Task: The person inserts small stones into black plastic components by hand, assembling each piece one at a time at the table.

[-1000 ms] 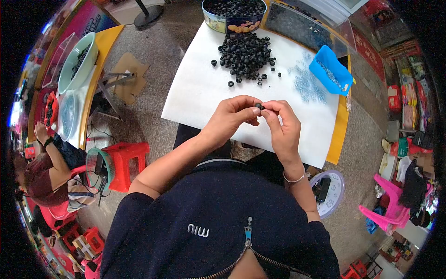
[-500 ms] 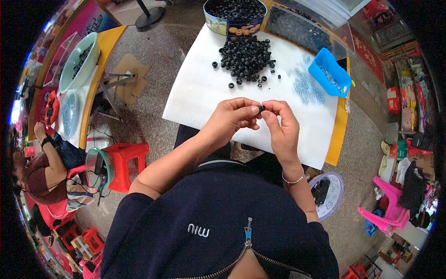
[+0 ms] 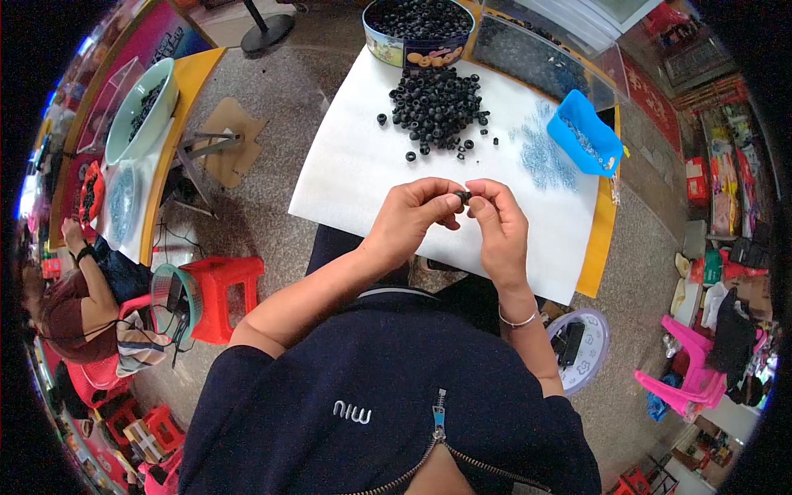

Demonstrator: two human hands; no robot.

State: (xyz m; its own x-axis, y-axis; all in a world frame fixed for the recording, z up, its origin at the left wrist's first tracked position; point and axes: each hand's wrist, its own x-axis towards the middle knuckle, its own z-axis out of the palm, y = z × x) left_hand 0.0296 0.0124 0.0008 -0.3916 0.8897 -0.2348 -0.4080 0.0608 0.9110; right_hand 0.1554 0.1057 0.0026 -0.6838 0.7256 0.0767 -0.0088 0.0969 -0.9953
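**Small black bead pinched between two hands, short of the pile**

Head view: I see the left hand [image 3: 398, 224] and right hand [image 3: 504, 241] meeting on the wearer's side of the pile [image 3: 437, 107], above the white sheet [image 3: 342, 161] on the worktop [image 3: 600, 256]. Each has thumb and forefinger pinched on one black bead [image 3: 464, 198], mostly hidden by fingertips. Behind the pile stands the tin [image 3: 415, 51], full of black beads, with the clear box [image 3: 528, 51] beside it. Right of the pile are the pale blue beads [image 3: 546, 158] and the blue tray [image 3: 569, 107].

The bead is tiny and round, so I'd judge a loose pinch could shoot it away; with the sheet's near edge so close, it might end up on the floor. A wrist swung right of the pile could scatter the pale blue beads or knock the tray.

Nearer the wearer than the pile, the shirt [image 3: 371, 355] carries pale lettering, upside down, perhaps "miu". The tin shows printed biscuits, but I can't read a brand. The poster [image 3: 171, 35], far left of the pile, has writing too skewed to read.
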